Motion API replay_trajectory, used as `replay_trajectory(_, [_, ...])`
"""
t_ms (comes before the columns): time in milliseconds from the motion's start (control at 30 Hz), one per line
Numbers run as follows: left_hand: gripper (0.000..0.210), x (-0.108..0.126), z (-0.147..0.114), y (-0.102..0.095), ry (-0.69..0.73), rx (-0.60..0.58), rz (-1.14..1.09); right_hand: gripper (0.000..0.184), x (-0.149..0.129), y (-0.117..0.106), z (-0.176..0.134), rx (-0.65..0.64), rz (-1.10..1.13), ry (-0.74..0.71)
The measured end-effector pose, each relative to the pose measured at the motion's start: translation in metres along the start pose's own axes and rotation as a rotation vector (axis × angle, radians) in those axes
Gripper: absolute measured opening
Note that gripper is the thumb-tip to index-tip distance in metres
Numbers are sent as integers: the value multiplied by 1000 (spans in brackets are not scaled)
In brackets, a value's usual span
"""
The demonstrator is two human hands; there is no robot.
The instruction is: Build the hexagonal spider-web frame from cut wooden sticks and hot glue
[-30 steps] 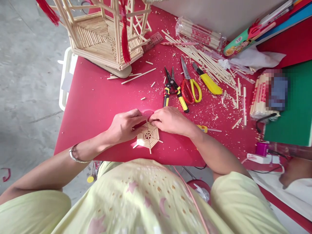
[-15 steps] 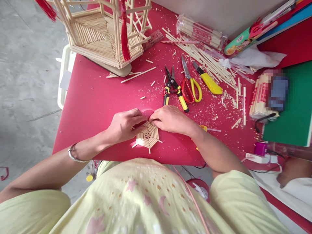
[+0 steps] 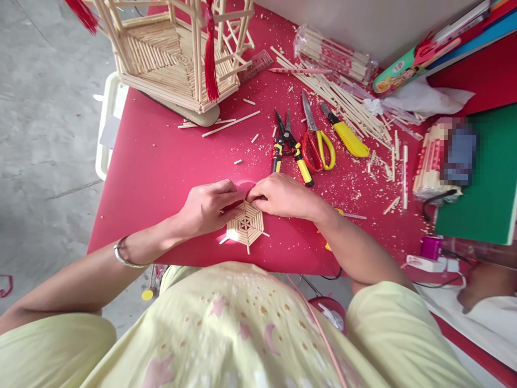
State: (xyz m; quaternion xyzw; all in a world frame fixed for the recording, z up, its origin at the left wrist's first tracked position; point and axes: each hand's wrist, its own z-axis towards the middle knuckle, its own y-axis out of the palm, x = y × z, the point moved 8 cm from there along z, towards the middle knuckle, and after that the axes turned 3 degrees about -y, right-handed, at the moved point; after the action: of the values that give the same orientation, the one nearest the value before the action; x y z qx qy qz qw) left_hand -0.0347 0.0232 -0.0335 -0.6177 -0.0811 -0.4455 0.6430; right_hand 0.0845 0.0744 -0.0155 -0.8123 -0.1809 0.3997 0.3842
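A small hexagonal stick panel [image 3: 245, 225], built of pale wooden sticks in rings like a web, lies at the table's near edge with stick ends jutting out below. My left hand [image 3: 208, 207] is closed at its upper left edge, thumb and fingers gripping the rim. At the top corner my right hand [image 3: 280, 196] is closed in a pinch; what sits between those fingertips is hidden. Beyond the hands rest black-and-yellow pliers [image 3: 290, 148] with spread handles, and scissors [image 3: 317, 140] with red and yellow handles.
A stick lantern frame [image 3: 177, 59] with red tassels stands at the far left. A yellow utility knife [image 3: 349, 137], loose sticks [image 3: 335, 94] and wood crumbs cover the right side. Bagged sticks [image 3: 333, 54] lie by the wall. Another person's arm [image 3: 490, 283] shows at right.
Both hands stay at the panel's upper edge with hardly any movement. The whole view has shifted very slightly.
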Motion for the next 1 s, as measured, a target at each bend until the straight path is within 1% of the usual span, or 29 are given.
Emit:
replay_trajectory(200, [24,0,-1,-1,8,13,-15,25,0,1,0,6,10,-13])
replay_trajectory(567, [24,3,1,-3,30,39,-44,26,0,1,-1,-33,33,-10])
replay_trajectory(1000, [24,2,1,-1,6,9,-19,27,2,3,-1,-26,38,-4])
